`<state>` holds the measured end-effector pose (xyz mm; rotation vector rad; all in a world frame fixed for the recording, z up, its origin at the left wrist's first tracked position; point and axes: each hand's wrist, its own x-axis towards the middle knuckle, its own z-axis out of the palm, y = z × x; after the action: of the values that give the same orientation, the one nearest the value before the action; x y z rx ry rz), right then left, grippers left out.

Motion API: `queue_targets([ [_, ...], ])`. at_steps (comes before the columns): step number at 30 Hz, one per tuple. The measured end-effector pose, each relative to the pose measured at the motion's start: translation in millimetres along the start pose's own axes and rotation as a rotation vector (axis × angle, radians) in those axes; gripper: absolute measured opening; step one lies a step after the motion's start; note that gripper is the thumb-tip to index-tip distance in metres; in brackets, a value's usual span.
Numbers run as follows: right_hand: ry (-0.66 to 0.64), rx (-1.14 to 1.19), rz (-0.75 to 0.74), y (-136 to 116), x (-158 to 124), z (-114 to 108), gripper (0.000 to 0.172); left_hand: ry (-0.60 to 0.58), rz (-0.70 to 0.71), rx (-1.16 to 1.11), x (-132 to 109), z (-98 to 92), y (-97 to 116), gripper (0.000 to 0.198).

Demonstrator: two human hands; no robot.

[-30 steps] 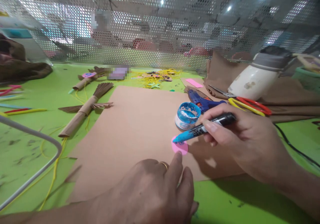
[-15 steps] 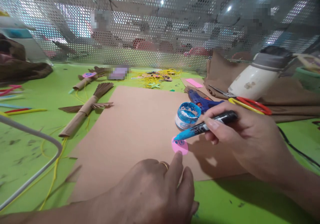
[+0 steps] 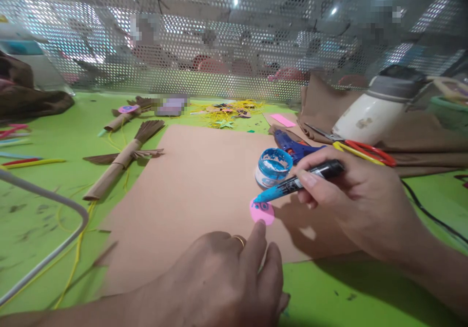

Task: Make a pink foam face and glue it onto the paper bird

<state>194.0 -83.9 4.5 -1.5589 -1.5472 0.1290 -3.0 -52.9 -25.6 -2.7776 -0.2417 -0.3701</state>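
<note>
My right hand grips a black pen-like tool whose tip is coated in blue paint, and that tip touches a small pink paper disc. Blue marks show on the disc. It lies on a tan sheet of paper. My left hand rests on the sheet with its fingers curled, one fingertip pressed on the near edge of the disc. A small open pot of blue paint stands just behind the tool's tip.
A blue glue gun, red and yellow scissors and a tilted white bottle lie at the right on brown cloth. Brown rolled paper figures and coloured sticks lie at the left on the green table. A perforated metal screen stands behind.
The blue tip has shifted slightly over the pink disc and more blue marks show on it. My left hand has held its place.
</note>
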Motion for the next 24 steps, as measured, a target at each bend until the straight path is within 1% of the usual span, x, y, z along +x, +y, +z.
queue_targets([
  [6,-0.006,-0.020,-0.023,-2.8,-0.8,0.4,0.005,-0.020,-0.009,-0.014,2.1,2.1,-2.4,0.026],
  [10,-0.037,-0.027,0.014,-4.0,-0.3,-0.1,0.007,-0.029,-0.001,-0.005,3.7,0.4,-1.4,0.025],
  [14,-0.018,-0.006,0.031,-3.9,0.3,-1.0,0.006,-0.035,-0.017,-0.001,3.5,-2.2,-1.5,0.025],
  [18,0.010,-0.047,0.047,-3.8,0.1,-3.0,0.010,-0.039,0.006,0.004,2.3,-3.4,-3.5,0.025],
  [21,0.004,-0.072,0.046,-4.1,-0.4,-3.5,0.012,-0.047,-0.008,0.015,2.1,-2.8,-3.3,0.025],
  [24,-0.007,-0.052,0.043,-4.2,-0.7,-2.0,0.009,-0.046,0.005,0.020,2.0,-1.8,-2.0,0.025],
])
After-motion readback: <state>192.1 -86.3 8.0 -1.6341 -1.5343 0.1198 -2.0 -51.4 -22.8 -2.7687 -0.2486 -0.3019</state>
